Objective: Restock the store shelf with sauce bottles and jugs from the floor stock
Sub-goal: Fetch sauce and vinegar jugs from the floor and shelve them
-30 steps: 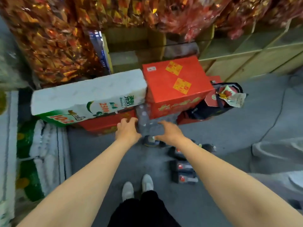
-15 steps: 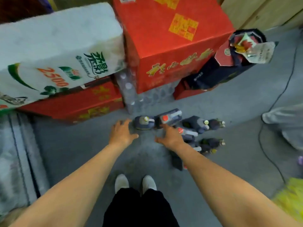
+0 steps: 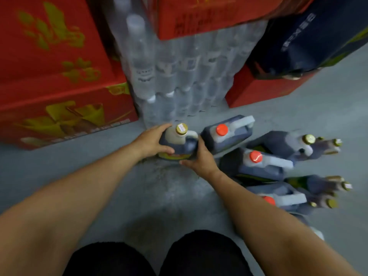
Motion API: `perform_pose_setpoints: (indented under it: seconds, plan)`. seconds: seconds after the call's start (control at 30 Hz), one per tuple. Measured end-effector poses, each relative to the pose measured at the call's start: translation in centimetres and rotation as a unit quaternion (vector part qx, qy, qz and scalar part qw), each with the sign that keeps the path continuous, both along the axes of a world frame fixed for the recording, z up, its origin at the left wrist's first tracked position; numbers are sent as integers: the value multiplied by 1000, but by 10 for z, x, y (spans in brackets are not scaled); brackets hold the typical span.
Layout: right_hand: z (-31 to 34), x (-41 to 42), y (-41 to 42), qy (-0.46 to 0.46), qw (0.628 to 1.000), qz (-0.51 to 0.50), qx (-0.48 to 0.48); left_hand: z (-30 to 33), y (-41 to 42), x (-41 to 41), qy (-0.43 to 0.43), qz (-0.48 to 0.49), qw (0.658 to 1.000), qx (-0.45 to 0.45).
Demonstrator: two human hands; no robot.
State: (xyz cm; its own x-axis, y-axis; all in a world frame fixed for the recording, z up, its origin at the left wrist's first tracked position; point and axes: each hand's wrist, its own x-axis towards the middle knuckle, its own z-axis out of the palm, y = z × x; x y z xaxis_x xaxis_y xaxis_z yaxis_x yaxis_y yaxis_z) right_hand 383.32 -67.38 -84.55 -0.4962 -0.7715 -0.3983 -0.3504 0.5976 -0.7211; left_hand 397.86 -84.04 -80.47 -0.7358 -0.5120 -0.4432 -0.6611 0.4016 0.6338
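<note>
A dark sauce jug with a gold cap [image 3: 180, 140] stands on the grey floor in front of me. My left hand [image 3: 153, 141] grips its left side, fingers curled round the body. My right hand [image 3: 199, 158] grips its right side and lower front. Just right of it stands a red-capped jug [image 3: 227, 133] with a pale handle. Further right are another red-capped jug [image 3: 260, 164], a third one [image 3: 278, 200] partly behind my right forearm, and several dark gold-capped bottles [image 3: 294, 144].
Red cartons [image 3: 49, 72] stand at the left and top. A shrink-wrapped pack of clear bottles [image 3: 179, 76] rises right behind the jug. A dark blue bag [image 3: 310, 34] lies on a red box [image 3: 264, 90] at the right. My knees [image 3: 155, 257] show at the bottom.
I have bent down much closer to the floor stock. Both hands went from hovering with spread fingers near the jugs to gripping the gold-capped jug from either side.
</note>
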Motion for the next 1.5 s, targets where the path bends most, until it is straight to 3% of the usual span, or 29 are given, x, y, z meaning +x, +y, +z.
perform_pose_setpoints:
  seconds: [0.17,0.33,0.57,0.9,1.17,1.3,1.5]
  plan:
    - [-38,-3,-4,-54,996,-19,-71,-39,-2,3,74,17,997,-11]
    - [-56,3,3,-40,992,-27,-113,-51,-3,10,121,26,991,53]
    - [-71,-8,3,-69,994,-26,-85,-61,-5,11,150,52,978,135]
    - [-85,-5,-5,-191,975,-98,-56,-77,-6,16,166,85,964,187]
    - [-2,55,49,-357,921,-116,100,-20,51,80,68,199,937,277]
    - [59,97,76,-395,896,-110,173,45,84,123,46,255,912,318]
    - [173,136,74,-412,881,-75,220,161,104,178,55,298,902,308]
